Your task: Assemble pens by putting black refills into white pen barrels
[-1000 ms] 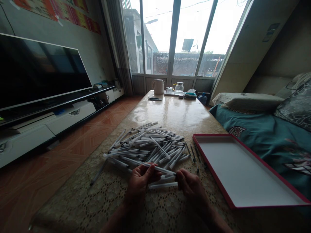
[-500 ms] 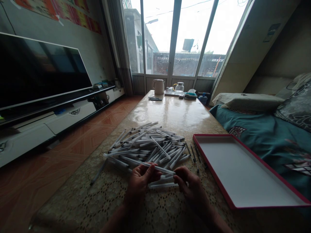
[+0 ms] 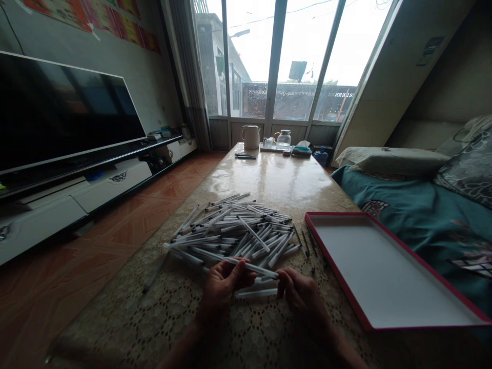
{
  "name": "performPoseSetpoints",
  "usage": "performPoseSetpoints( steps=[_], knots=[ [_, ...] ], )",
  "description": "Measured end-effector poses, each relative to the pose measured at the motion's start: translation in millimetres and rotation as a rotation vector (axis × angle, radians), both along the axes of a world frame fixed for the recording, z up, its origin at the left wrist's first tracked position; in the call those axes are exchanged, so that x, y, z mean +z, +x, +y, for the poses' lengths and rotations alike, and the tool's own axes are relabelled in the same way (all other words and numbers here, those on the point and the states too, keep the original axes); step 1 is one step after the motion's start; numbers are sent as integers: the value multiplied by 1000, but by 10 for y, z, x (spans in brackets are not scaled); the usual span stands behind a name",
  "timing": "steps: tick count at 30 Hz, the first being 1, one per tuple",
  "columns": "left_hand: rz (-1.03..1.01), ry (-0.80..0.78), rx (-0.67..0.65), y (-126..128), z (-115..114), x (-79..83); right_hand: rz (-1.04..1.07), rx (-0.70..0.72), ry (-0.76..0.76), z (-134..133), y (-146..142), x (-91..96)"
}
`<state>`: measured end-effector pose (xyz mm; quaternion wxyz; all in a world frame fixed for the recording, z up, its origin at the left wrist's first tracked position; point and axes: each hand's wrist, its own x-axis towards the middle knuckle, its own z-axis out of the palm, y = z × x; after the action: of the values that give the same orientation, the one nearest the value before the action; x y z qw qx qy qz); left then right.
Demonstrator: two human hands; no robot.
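Observation:
My left hand [image 3: 227, 283] is closed around a slim pen [image 3: 258, 268] with a whitish, translucent barrel, held slanting down to the right. At its right end, dark at the very tip, my right hand [image 3: 302, 291] pinches with thumb and fingers; these partly cover that end. Just beyond both hands lies a loose pile of similar pens [image 3: 255, 233], many with black ends. Another whitish barrel [image 3: 255, 293] rests on the table below the held one.
Several thin dark pieces [image 3: 306, 243] lie right of the pile, beside a shallow red-rimmed box [image 3: 338, 213] with a white inside. A pen [image 3: 156, 274] lies apart at left. A kettle [image 3: 251, 137] and glass jug [image 3: 283, 137] stand at the patterned table's [image 3: 253, 341] far end.
My right hand has shifted slightly at the pen's right end, its fingers drawn closer together, and a bit more of the dark tip shows. My left hand stays in place.

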<state>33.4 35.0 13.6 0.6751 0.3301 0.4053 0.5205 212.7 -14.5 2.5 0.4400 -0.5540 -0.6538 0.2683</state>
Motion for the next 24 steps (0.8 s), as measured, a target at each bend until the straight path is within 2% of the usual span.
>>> performPoseSetpoints(
  steps=[2,8,15,21,24],
  knots=[
    [2,5,3,-2,0,3,-3,5,16,0,-4,-3],
    [29,-6,-15,-21,11,-7,151,22,-97,-1,-31,14],
    [0,18,16,13,-15,25,55,4,-28,-9,-9,8],
    [9,-4,1,-14,2,41,330,37,-99,-2,-48,19],
    [11,-2,4,-10,3,40,400,41,-120,2,-61,27]
  ],
)
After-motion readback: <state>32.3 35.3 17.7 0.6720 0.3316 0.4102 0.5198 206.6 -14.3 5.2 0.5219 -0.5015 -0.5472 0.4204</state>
